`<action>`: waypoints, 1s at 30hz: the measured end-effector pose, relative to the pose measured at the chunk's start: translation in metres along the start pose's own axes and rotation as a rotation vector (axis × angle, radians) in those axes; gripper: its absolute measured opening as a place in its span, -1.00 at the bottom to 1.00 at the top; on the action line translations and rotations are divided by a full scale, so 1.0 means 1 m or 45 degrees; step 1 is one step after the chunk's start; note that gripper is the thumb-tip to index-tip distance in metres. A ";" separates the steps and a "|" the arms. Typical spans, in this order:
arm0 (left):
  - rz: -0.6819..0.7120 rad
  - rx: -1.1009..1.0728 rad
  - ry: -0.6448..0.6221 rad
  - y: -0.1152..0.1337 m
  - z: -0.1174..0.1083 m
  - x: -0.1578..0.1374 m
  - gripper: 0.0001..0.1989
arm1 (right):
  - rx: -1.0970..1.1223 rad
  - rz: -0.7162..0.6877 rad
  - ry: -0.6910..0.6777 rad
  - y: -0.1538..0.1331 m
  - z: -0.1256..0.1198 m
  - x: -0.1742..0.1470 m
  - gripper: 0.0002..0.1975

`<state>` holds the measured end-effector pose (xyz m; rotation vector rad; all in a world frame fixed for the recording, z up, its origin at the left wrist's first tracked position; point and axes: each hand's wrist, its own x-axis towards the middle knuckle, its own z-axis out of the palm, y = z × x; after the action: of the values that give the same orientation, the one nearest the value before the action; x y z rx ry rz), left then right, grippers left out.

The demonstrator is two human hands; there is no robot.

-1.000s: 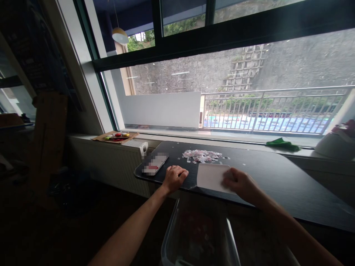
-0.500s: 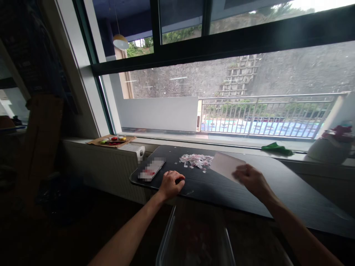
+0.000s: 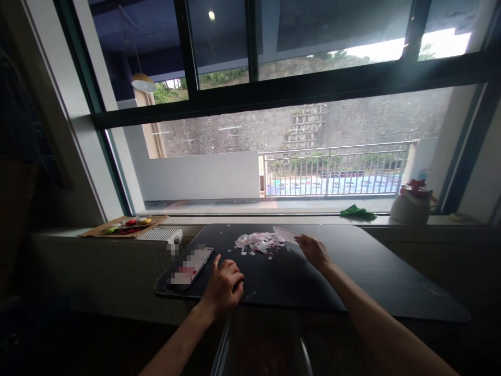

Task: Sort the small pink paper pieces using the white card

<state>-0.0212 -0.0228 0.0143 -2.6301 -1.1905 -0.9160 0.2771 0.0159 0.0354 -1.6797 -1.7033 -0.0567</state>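
A flat, pale sheet of card is pinched in my right hand. Its far edge is beside the heap of small white and pinkish paper scraps, at the heap's right side. My left hand is over the near left part of the dark table, holding nothing, with the index finger pointing forward and the other fingers loosely bent. Left of that hand lies a phone, its screen partly blurred out.
Below the table's near edge is a clear plastic bin, mostly in shadow. A board with colourful items rests on the left sill near a radiator. A green cloth and a white pot stand along the window.
My view has turned right and up. The card has tilted to a shallower angle, close by the scraps. My left index finger has stretched out from a more curled hand.
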 end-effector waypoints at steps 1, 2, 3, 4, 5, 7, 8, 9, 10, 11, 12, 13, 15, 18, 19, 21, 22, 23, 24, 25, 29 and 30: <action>-0.022 0.010 -0.019 -0.002 0.000 0.003 -0.85 | 0.009 -0.040 -0.020 -0.002 0.002 0.000 -0.71; -0.048 0.018 -0.031 -0.004 0.001 0.006 -0.85 | 0.018 -0.079 -0.040 -0.004 0.004 -0.002 -0.72; -0.077 0.020 -0.038 -0.006 0.003 0.008 -0.85 | 0.033 -0.122 -0.061 -0.006 0.004 -0.006 -0.71; -0.104 0.018 -0.038 -0.007 0.004 0.010 -0.85 | 0.054 -0.168 -0.080 -0.007 0.002 -0.011 -0.71; -0.127 0.010 -0.037 -0.008 0.006 0.011 -0.85 | 0.082 -0.214 -0.094 -0.008 0.000 -0.017 -0.70; -0.163 -0.011 -0.029 -0.008 0.010 0.012 -0.85 | 0.155 -0.293 -0.104 -0.009 -0.010 -0.031 -0.70; -0.180 -0.020 -0.021 -0.007 0.012 0.013 -0.85 | 0.185 -0.306 -0.097 -0.009 -0.015 -0.037 -0.71; -0.200 -0.028 -0.012 -0.005 0.013 0.014 -0.85 | 0.215 -0.294 -0.080 -0.009 -0.021 -0.043 -0.73; -0.225 -0.036 -0.003 -0.003 0.015 0.015 -0.85 | 0.245 -0.266 -0.059 -0.008 -0.026 -0.048 -0.74; -0.256 -0.047 0.003 -0.001 0.017 0.016 -0.84 | 0.293 -0.223 -0.034 -0.007 -0.030 -0.051 -0.75; -0.288 -0.061 0.005 0.001 0.018 0.017 -0.84 | 0.355 -0.167 -0.012 -0.006 -0.033 -0.053 -0.76; -0.319 -0.075 0.004 0.003 0.020 0.018 -0.84 | 0.431 -0.101 0.002 -0.004 -0.034 -0.055 -0.77; -0.360 -0.094 0.004 0.006 0.023 0.019 -0.83 | 0.614 0.048 0.019 -0.001 -0.030 -0.057 -0.77; -0.365 -0.081 0.033 0.009 0.025 0.018 -0.83 | 0.818 0.234 0.050 0.001 -0.019 -0.060 -0.72; -0.358 -0.073 0.039 0.009 0.025 0.017 -0.84 | 0.824 0.277 0.085 0.001 -0.015 -0.061 -0.71; -0.343 -0.059 0.040 0.010 0.024 0.016 -0.84 | 0.759 0.334 0.176 -0.001 -0.011 -0.065 -0.67; -0.336 -0.052 0.037 0.010 0.024 0.016 -0.85 | 0.723 0.346 0.206 -0.003 -0.009 -0.067 -0.66; -0.331 -0.045 0.035 0.010 0.024 0.016 -0.85 | 0.710 0.342 0.205 -0.005 -0.008 -0.068 -0.64; -0.327 -0.037 0.035 0.010 0.023 0.016 -0.86 | 0.728 0.324 0.167 -0.006 -0.008 -0.069 -0.64; -0.324 -0.030 0.035 0.010 0.023 0.016 -0.86 | 0.770 0.298 0.106 -0.007 -0.008 -0.070 -0.64; -0.306 -0.011 0.045 0.010 0.023 0.017 -0.85 | 0.894 0.272 0.021 -0.007 -0.009 -0.072 -0.65; -0.301 -0.008 0.046 0.010 0.023 0.017 -0.85 | 0.888 0.306 0.073 -0.007 -0.010 -0.072 -0.65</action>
<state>0.0057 -0.0115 0.0066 -2.5035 -1.5150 -1.0000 0.2672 -0.0512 0.0091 -1.3102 -1.2554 0.5363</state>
